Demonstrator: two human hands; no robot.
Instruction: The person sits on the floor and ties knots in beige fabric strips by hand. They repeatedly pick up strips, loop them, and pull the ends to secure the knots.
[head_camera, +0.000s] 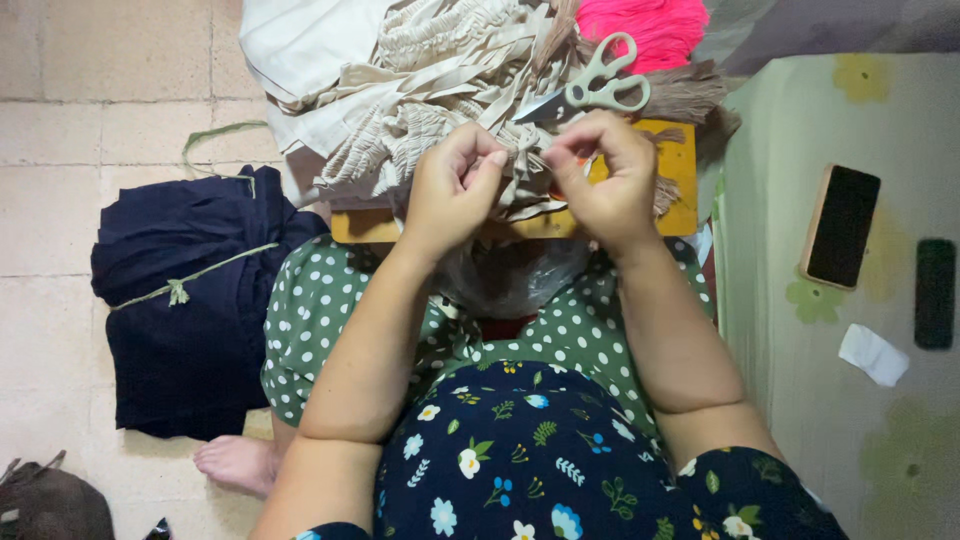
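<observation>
Both hands work at the centre of the head view, above the lap. The left hand is curled nearly closed, thumb and fingers pinching a beige fabric strip. The right hand is likewise curled, fingertips pinching the same strip just beside the left. The strip belongs to a pile of beige strips resting on a yellow board across the knees. Scissors lie on the pile, just beyond the right hand. A folded navy cloth lies on the floor.
</observation>
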